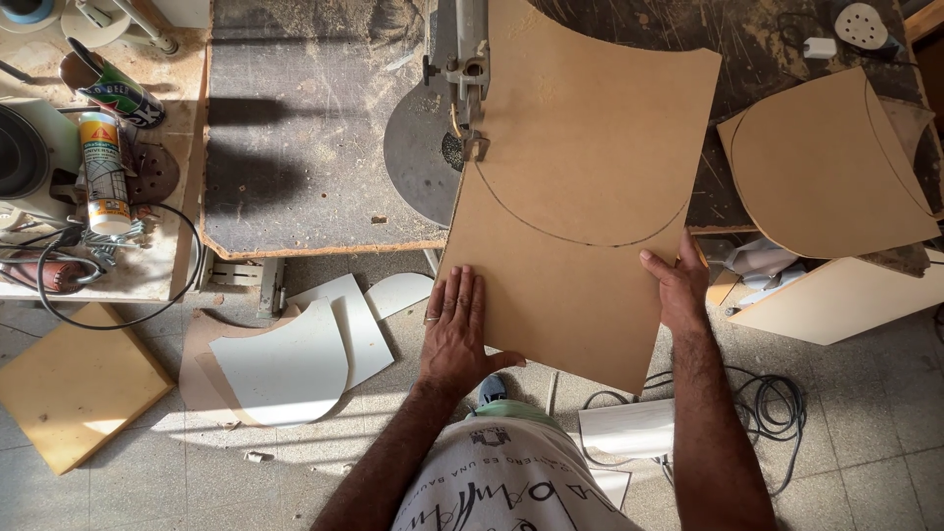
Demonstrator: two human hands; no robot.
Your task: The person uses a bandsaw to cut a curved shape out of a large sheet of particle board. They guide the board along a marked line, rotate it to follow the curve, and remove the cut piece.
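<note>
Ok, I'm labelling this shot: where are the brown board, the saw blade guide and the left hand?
brown board (590, 147), head view, upper flat face.
saw blade guide (470, 74), head view, metal block.
left hand (454, 329), head view, back of hand.

Saw blade (470, 123) mostly hidden behind the brown board (580, 197). Board's top edge cut off by the frame. Right hand (677, 285) thumb out of sight beneath the board's edge. Counter (315, 128) cropped at the top. Black cable (772, 403) partly covered by the right forearm. Dark round object (20, 152) cropped at left, kind unclear.
</note>
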